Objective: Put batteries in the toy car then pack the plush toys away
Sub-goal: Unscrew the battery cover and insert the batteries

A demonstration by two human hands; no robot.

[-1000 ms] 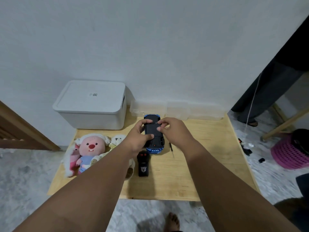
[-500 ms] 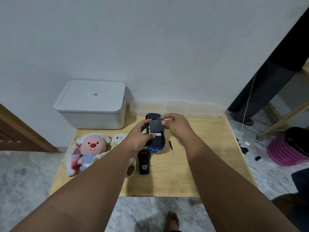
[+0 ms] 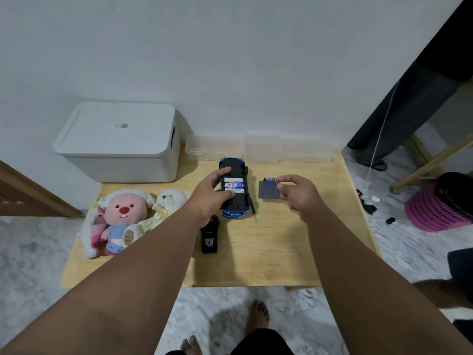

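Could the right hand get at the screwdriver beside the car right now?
Probably: the screwdriver lies uncovered just right of the toy car, near the right hand. But that hand pinches the battery cover, so it isn't free.

Dim, even indoor light; soft shadows, wide-angle bending at edges.

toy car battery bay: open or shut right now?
Open. The right hand pinches the cover clear of the toy car, and batteries show in the bay. The left hand grips the car.
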